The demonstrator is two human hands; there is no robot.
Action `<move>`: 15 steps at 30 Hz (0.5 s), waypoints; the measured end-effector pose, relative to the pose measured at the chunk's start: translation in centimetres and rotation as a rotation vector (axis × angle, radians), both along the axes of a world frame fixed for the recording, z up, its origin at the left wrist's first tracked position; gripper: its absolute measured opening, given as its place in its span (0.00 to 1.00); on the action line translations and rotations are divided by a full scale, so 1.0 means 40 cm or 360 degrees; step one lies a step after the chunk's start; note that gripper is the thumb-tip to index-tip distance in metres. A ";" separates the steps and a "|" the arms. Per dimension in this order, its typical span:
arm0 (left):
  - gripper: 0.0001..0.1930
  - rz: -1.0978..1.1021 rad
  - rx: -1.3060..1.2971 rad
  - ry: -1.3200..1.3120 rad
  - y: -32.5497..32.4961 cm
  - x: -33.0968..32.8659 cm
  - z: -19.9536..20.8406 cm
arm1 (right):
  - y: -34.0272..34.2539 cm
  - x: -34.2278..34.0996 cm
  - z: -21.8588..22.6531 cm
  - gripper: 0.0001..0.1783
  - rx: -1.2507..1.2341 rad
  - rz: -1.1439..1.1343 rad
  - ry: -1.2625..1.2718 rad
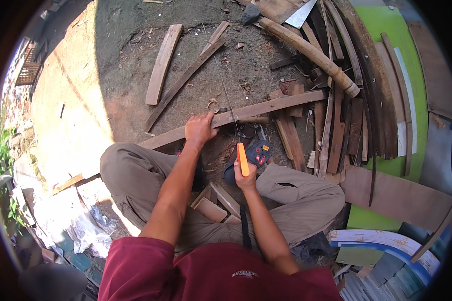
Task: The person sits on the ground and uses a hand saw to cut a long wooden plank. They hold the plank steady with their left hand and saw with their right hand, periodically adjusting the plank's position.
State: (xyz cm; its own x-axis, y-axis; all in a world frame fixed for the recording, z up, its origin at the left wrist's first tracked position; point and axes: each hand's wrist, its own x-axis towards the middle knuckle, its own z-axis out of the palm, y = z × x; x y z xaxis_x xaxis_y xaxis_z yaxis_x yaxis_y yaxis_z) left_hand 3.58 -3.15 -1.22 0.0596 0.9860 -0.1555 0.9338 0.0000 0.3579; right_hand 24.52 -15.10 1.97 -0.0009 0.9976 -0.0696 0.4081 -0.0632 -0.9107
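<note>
A long narrow wooden plank [273, 104] lies slantwise across in front of my bent legs. My left hand [200, 130] is closed over it left of the middle, pressing it from above. My right hand [246, 177] grips the orange handle of a handsaw [243, 159]. The saw's thin blade shows nearly edge-on, crossing the plank just right of my left hand and pointing away from me. How deep its teeth sit in the wood I cannot tell. Below the plank, a dark sandal [258, 152] covers one foot close to the saw handle.
Loose wood strips [164, 65] lie on the ground ahead. At right is a heap of boards [339, 130], with a bamboo-handled mallet or hammer-like tool [311, 50] across it. A small wooden frame [211, 209] sits between my legs. Green panels [386, 35] stand far right.
</note>
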 end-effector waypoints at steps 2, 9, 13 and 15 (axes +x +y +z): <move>0.25 0.0001 -0.0061 -0.0003 0.000 -0.003 0.011 | 0.031 0.001 0.066 0.10 -0.0163 0.0007 0.0007; 0.23 -0.0047 0.0040 0.0034 -0.012 0.002 -0.001 | 0.160 -0.060 0.269 0.15 -0.0333 -0.0036 -0.0395; 0.24 -0.0020 -0.0263 0.0040 0.022 -0.009 0.027 | 0.125 -0.042 0.435 0.12 -0.0644 0.0026 -0.0389; 0.24 0.0010 -0.0258 0.0025 -0.007 -0.009 0.021 | 0.030 0.020 0.558 0.09 -0.0767 0.0042 -0.0377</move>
